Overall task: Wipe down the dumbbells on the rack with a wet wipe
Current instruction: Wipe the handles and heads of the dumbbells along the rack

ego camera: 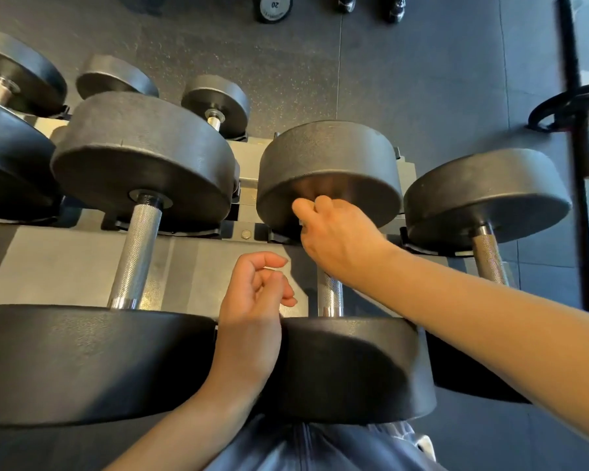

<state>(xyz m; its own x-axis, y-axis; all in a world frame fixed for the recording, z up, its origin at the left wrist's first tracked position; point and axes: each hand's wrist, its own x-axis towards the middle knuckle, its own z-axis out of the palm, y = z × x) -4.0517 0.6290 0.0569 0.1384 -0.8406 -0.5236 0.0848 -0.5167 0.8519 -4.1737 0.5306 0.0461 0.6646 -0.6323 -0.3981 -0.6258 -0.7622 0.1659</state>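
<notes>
The left hand [252, 300] hangs loosely curled and empty over the middle dumbbell's [330, 297] near end. The right hand [334, 236] presses curled fingers around a barely visible white wipe [300, 223] against its far head on the rack [198, 253].

Black round-headed dumbbell [330, 171] lies in its rack cradle, knurled chrome handle under the right hand [337, 239]; wipe [300, 223] barely peeks beneath the fingers.
</notes>
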